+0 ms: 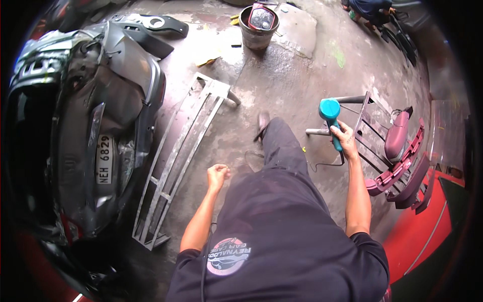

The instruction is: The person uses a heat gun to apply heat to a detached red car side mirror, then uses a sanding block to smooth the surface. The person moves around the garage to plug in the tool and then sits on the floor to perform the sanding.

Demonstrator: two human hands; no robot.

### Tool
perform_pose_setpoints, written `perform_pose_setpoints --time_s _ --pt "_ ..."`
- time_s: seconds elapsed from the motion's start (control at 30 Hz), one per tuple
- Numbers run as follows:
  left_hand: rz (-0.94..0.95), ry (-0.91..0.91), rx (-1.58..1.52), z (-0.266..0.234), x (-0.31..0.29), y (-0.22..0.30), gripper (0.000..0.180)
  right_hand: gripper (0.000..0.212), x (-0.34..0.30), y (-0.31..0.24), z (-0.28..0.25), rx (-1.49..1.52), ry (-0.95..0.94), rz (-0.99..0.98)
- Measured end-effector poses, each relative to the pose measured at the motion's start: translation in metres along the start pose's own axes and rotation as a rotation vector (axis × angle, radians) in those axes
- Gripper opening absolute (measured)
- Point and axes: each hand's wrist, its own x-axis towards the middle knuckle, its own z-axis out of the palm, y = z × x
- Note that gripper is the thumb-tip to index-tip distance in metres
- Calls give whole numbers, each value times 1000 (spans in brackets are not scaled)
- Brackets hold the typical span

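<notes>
My right hand (344,137) is wrapped around the handle of a teal corded power tool (330,109) with a round head. The tool is held up off the floor with its head pointing away from me, and a dark cord trails from the handle's lower end. Just beyond it stands a metal rack (363,113) bearing maroon parts, including a rounded mirror cover (398,135) and long curved trim pieces (402,171). My left hand (219,176) hangs by my left side, fingers curled in, with nothing visible in it.
To the left, a long bare metal stand (178,158) is beside a dark car bumper (75,146). A bucket (256,32) with a red-rimmed part on top stands ahead, past my foot (263,123). Another person (370,9) crouches at the far right. A red surface (427,231) lies lower right.
</notes>
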Motion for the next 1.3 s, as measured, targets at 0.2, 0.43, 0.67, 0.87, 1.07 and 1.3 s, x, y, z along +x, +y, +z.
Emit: perform_pose_setpoints --time_s 0.2,0.43,0.67,0.87,1.07,1.3 --pt "-51 100 -109 28 121 56 15 50 157 32 -8 34 -39 212" --pt "17 341 114 37 262 187 13 32 323 40 -30 -98 -57 597" --pt "113 263 197 61 347 366 23 55 394 -28 -42 -275 -105 562" --pt "585 144 744 123 403 532 32 47 450 -64 -17 -57 -27 583" --pt "923 -488 1403 176 511 645 21 48 483 -87 37 171 233 596" --pt "523 -1104 1363 186 721 753 27 48 520 -116 134 115 638 668"
